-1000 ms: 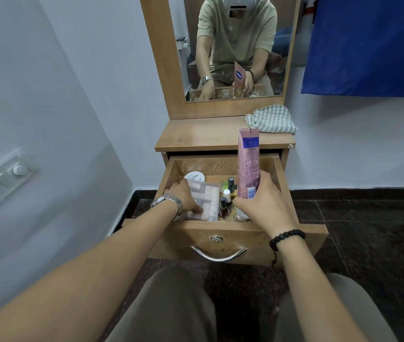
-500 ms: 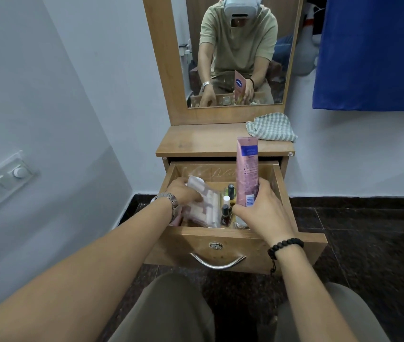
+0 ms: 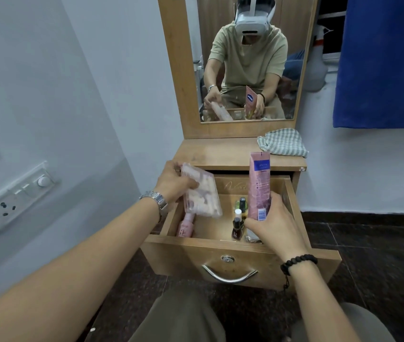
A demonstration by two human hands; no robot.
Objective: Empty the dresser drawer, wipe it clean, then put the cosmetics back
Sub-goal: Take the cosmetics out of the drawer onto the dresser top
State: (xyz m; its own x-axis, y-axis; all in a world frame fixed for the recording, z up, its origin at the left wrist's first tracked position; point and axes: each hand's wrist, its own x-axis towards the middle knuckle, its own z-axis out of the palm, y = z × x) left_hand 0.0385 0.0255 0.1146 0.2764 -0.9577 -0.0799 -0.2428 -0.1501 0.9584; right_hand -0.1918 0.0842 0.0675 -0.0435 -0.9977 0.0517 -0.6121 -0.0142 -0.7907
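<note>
The wooden dresser drawer (image 3: 235, 255) stands pulled open in front of me. My left hand (image 3: 173, 182) grips a clear plastic case of pale pink items (image 3: 202, 193), lifted and tilted above the drawer's left side. My right hand (image 3: 273, 224) holds a tall pink carton (image 3: 258, 183) upright by its lower end over the drawer's right side. Inside lie a pink bottle (image 3: 185, 227) at the left and three small nail-polish bottles (image 3: 237, 224) near the middle. Something small is partly hidden under my right hand.
A checked green-and-white cloth (image 3: 282, 143) lies on the dresser top (image 3: 215, 153) at the right, below the mirror (image 3: 247, 58). A wall with a switch and socket panel (image 3: 14, 196) is close on the left. Dark tiled floor surrounds the dresser; my knees are below the drawer.
My left hand has lifted the clear case up out of the drawer, uncovering the pink bottle. My right hand still holds the carton upright. The camera has moved closer.
</note>
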